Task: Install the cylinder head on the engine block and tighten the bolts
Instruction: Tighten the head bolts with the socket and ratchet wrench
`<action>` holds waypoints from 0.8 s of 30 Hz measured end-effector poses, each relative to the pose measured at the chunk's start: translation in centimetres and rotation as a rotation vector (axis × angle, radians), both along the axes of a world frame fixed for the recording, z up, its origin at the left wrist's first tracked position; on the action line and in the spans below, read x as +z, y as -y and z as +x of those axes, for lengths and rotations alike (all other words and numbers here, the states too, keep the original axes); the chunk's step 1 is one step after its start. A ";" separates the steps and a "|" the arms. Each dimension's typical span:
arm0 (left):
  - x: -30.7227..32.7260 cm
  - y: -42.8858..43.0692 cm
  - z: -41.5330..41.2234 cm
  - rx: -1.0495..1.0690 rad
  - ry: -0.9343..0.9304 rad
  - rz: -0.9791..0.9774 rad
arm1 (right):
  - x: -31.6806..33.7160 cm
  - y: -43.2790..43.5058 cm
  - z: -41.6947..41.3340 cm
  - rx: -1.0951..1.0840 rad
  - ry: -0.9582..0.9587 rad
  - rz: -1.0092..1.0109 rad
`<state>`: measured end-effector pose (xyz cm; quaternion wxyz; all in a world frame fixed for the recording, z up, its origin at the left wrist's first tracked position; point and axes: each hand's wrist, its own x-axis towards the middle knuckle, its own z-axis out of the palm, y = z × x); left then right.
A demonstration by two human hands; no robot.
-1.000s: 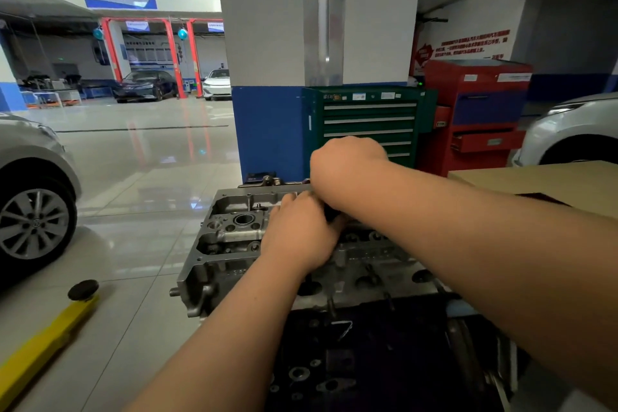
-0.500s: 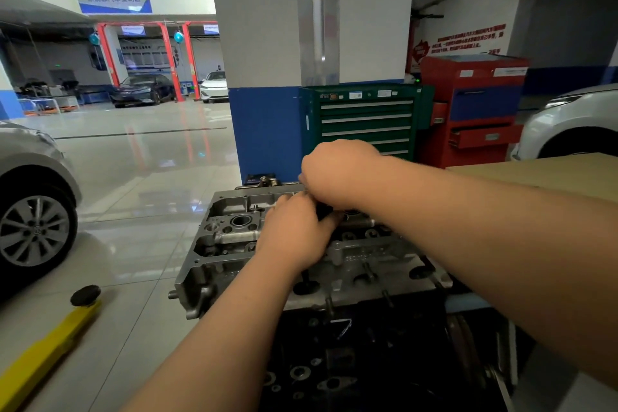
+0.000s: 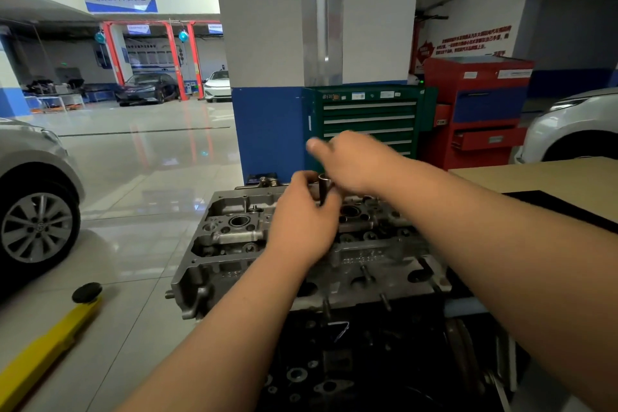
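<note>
The grey metal cylinder head (image 3: 234,237) lies on top of the dark engine block (image 3: 334,361) in front of me. My left hand (image 3: 302,224) rests over the middle of the head and its fingers curl round a short dark upright socket (image 3: 323,189). My right hand (image 3: 351,157) hovers just above the socket top, blurred, with a finger pointing left and nothing visible in it. What lies under my left palm is hidden.
A grey car wheel (image 3: 36,227) and a yellow lift arm (image 3: 43,351) are on the floor at left. A pillar (image 3: 314,43), a green tool cabinet (image 3: 368,120) and a red one (image 3: 481,110) stand behind the engine. A cardboard sheet (image 3: 541,181) lies at right.
My right hand has lifted off the tool top and its fingers have loosened, uncovering the dark socket. My left hand stays at the same spot on the head.
</note>
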<state>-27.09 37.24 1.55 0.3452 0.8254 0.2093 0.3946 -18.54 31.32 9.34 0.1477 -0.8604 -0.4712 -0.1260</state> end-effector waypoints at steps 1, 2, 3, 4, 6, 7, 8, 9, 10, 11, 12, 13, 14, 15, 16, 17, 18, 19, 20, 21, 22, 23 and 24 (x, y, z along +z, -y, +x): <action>0.4 0.9 0.8 -0.031 0.077 -0.132 | -0.1 0.7 1.4 -0.028 -0.083 0.181; 0.9 2.0 1.7 -0.059 0.133 -0.223 | -0.8 1.4 2.8 -0.074 -0.134 0.342; 1.3 3.1 2.5 -0.058 0.171 -0.266 | -1.8 2.0 3.7 -0.130 -0.163 0.432; 1.6 3.8 3.3 -0.028 0.205 -0.266 | -3.2 2.4 4.4 -0.177 -0.183 0.452; 2.4 3.3 3.7 0.037 0.210 -0.256 | -6.1 2.4 5.0 -0.224 -0.193 0.382; 2.8 2.2 3.6 -0.015 0.149 -0.302 | -7.1 2.3 5.1 -0.227 -0.195 0.351; 3.3 1.1 3.4 -0.153 0.081 -0.412 | -7.6 2.1 5.2 -0.215 -0.199 0.348; 3.8 0.2 3.0 -0.344 0.037 -0.585 | -7.7 1.9 5.4 -0.201 -0.208 0.358; 3.8 -0.4 2.9 -0.443 0.049 -0.717 | -7.7 1.8 5.7 -0.193 -0.218 0.358; 3.5 -0.2 2.8 -0.435 0.078 -0.755 | -7.6 1.8 6.0 -0.190 -0.233 0.364; 2.9 0.8 3.0 -0.296 0.108 -0.640 | -7.6 1.8 6.2 -0.186 -0.258 0.373; 2.0 2.2 3.2 -0.122 0.168 -0.491 | -7.6 1.8 6.5 -0.174 -0.280 0.367; 1.1 3.5 3.6 -0.035 0.256 -0.395 | -7.8 1.8 6.6 -0.156 -0.275 0.338; 0.5 4.6 3.8 0.045 0.320 -0.318 | -7.9 1.7 6.7 -0.147 -0.259 0.302; 0.5 4.1 4.1 0.050 0.328 -0.286 | -7.9 1.7 6.7 -0.153 -0.257 0.306; 1.2 3.0 4.1 0.016 0.265 -0.333 | -7.9 1.7 6.6 -0.163 -0.269 0.333; 2.2 1.7 3.8 -0.109 0.151 -0.435 | -8.0 1.7 6.4 -0.175 -0.285 0.365; 3.2 0.6 3.3 -0.273 0.029 -0.608 | -8.0 1.7 6.4 -0.179 -0.287 0.385; 3.8 -0.1 3.0 -0.385 -0.014 -0.733 | -8.1 1.7 6.3 -0.184 -0.279 0.382; 3.8 -0.2 3.0 -0.391 -0.014 -0.778 | -8.1 1.6 6.3 -0.187 -0.278 0.371; 3.3 0.6 3.3 -0.290 0.022 -0.699 | -8.0 1.7 6.3 -0.188 -0.284 0.359; 2.4 2.1 3.5 -0.098 0.111 -0.513 | -8.0 1.7 6.4 -0.184 -0.288 0.339; 0.9 3.4 3.8 -0.008 0.263 -0.382 | -8.0 1.7 6.6 -0.171 -0.285 0.312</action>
